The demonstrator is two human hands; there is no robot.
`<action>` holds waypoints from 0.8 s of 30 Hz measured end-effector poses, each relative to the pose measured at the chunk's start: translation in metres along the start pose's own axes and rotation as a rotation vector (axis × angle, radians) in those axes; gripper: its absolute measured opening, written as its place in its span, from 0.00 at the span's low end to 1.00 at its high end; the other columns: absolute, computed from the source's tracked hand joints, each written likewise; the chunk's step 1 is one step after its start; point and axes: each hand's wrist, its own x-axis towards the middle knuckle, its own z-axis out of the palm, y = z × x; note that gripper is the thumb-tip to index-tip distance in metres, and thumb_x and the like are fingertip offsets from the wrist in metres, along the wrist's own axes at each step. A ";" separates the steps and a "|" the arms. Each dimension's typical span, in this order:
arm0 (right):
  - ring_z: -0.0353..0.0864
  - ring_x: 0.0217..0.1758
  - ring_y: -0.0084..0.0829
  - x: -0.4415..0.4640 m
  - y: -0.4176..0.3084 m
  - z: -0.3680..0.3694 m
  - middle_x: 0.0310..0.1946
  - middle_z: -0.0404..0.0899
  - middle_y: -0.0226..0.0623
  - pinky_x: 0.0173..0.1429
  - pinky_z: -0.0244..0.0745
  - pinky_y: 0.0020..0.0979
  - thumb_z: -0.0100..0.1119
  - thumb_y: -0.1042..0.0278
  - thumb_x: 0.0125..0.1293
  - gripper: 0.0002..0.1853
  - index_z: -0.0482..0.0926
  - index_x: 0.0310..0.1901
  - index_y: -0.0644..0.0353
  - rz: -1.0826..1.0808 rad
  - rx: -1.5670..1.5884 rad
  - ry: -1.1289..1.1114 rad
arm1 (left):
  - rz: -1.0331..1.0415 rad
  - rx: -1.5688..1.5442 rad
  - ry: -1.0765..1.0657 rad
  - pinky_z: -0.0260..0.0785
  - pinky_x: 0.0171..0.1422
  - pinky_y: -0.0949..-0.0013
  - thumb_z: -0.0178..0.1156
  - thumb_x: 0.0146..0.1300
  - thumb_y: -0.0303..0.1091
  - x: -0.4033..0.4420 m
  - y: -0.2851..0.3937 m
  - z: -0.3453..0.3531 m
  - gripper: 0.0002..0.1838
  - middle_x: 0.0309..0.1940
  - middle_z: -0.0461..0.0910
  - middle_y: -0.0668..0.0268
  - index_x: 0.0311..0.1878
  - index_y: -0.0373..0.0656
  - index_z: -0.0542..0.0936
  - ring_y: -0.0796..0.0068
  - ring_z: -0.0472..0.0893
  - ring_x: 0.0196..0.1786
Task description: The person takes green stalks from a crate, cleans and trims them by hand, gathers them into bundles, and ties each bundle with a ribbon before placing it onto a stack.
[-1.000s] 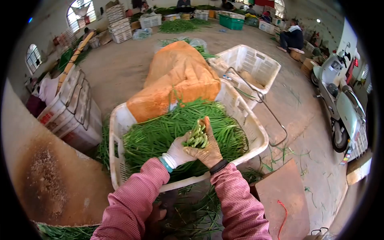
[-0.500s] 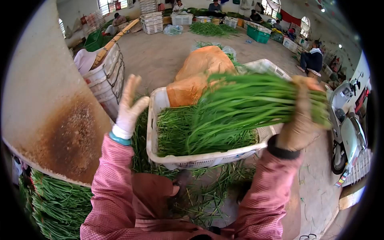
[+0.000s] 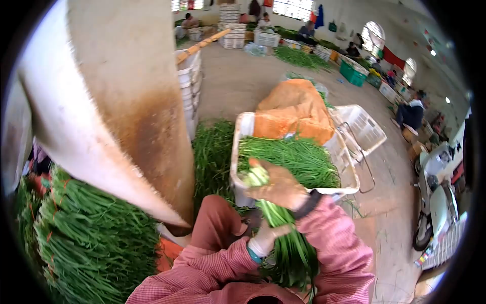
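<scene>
My gloved right hand [image 3: 278, 186] is wrapped round the pale stem end of a bunch of garlic chives [image 3: 296, 251], held in front of my body. Lower on the same bunch, my left hand [image 3: 269, 238], in a white glove, closes around the leaves, its fingers partly hidden by them. The leaves hang down over my lap. Just beyond my hands stands a white plastic crate [image 3: 235, 175] with loose green chives [image 3: 298, 158] inside. An orange cloth [image 3: 296, 114] lies over its far side.
Tied green bundles [image 3: 96, 243] are piled at my left beside a stained pillar [image 3: 147, 101]. Loose greens [image 3: 215, 157] lie left of the crate. Another white crate [image 3: 372, 134] stands behind it. A scooter [image 3: 438, 197] is at right; people sit among crates farther back.
The bunch has moved from the right, above the crate, to in front of my body, now hanging leaves down. My left hand was raised and open; now it grips the bunch. The view turned left.
</scene>
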 end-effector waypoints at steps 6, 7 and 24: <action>0.58 0.62 0.46 0.064 -0.013 0.076 0.61 0.52 0.58 0.63 0.57 0.30 0.71 0.46 0.35 0.64 0.34 0.63 0.72 -0.212 -0.529 -0.224 | 0.298 -0.514 0.207 0.66 0.54 0.60 0.55 0.54 0.38 -0.008 0.127 -0.078 0.19 0.43 0.74 0.63 0.49 0.41 0.70 0.64 0.73 0.49; 0.58 0.62 0.46 0.065 -0.007 0.076 0.60 0.54 0.57 0.63 0.57 0.31 0.71 0.45 0.35 0.64 0.36 0.63 0.71 -0.192 -0.446 -0.250 | 0.361 -0.475 0.225 0.66 0.54 0.61 0.55 0.54 0.36 0.000 0.119 -0.095 0.19 0.43 0.74 0.63 0.49 0.42 0.71 0.66 0.73 0.48; 0.66 0.54 0.38 -0.073 0.080 0.064 0.52 0.68 0.39 0.60 0.61 0.42 0.65 0.56 0.49 0.34 0.63 0.56 0.57 0.097 1.610 0.618 | -0.620 0.659 -0.534 0.70 0.40 0.73 0.64 0.44 0.22 -0.036 0.109 -0.083 0.26 0.36 0.77 0.63 0.51 0.37 0.70 0.76 0.76 0.37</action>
